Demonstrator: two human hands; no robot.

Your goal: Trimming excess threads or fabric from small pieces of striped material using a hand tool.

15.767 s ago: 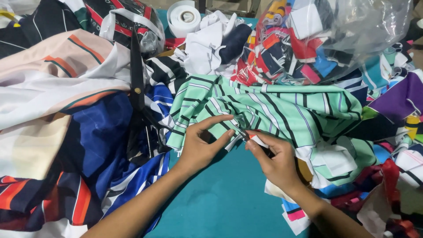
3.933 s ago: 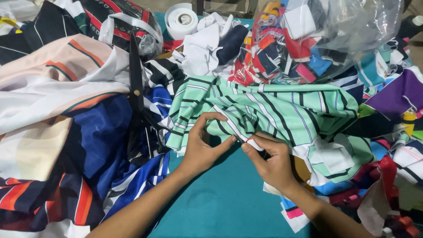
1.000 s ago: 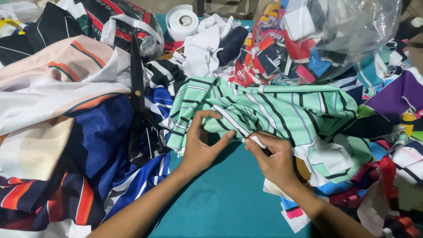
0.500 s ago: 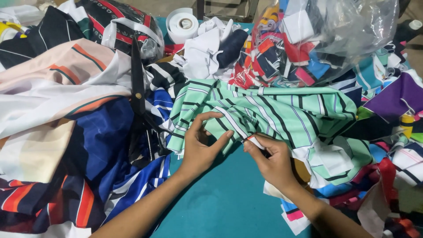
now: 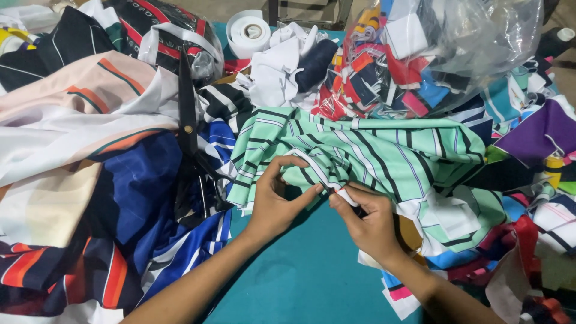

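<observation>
A mint-green striped garment (image 5: 384,150) lies bunched in the middle of a teal table (image 5: 300,282). My left hand (image 5: 277,201) pinches a folded edge of this green cloth between thumb and fingers. My right hand (image 5: 367,219) grips the same edge a little to the right, with a small white strip (image 5: 347,196) at its fingertips. The two hands almost touch over the fold.
Large black scissors (image 5: 189,129) lie on the blue, white and orange fabric pile (image 5: 90,180) at the left. A white tape roll (image 5: 249,31) stands at the back. A clear plastic bag of coloured fabric scraps (image 5: 420,54) sits at back right; loose scraps (image 5: 528,228) crowd the right.
My hands have drawn closer together along the green fabric's edge. My right hand has shifted slightly left toward my left thumb. The rest is as before.
</observation>
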